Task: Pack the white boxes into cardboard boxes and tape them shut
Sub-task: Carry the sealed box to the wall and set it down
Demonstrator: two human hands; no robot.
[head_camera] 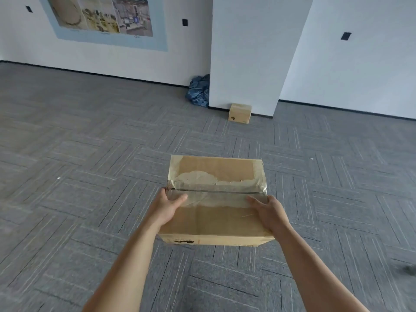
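Two brown cardboard boxes showing here; the big box (216,218) is sitting in the lower middle of the frame, hanging above the grey carpet tiles (90,154); flaps closed, shiny clear tape crinkling along the top seam. The left hand (167,208) and right hand (267,210) are gripping its side edges, thumbs lying flat on top; other fingers are wrapping out of sight, can't tell their spread. The small box (239,113) is sitting mid-frame by the white pillar (252,52); one crumpled blue bundle (199,91) is lying beside it.
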